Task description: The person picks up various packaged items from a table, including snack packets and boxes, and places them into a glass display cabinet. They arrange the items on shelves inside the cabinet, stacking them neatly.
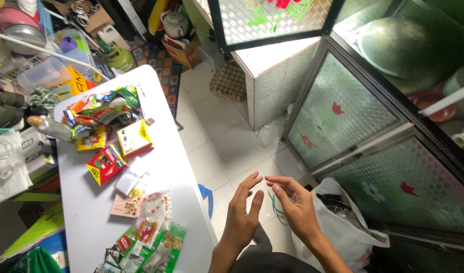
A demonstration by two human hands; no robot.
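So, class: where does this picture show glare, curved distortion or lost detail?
Head view: glare whitens the table near the packets; straight cabinet door frames bow from the wide lens; the dark lower right corner loses detail; both open hands, left and right, look sharp.

A white plastic table (98, 202) carries yellow-and-red cardboard boxes (134, 137), a grey bottle (52, 127) and green-edged snack sachets (156, 250). Near its far end sits a green gas cylinder (119, 57). Frosted glass cabinet doors with red flowers (343, 119) stand on the right.
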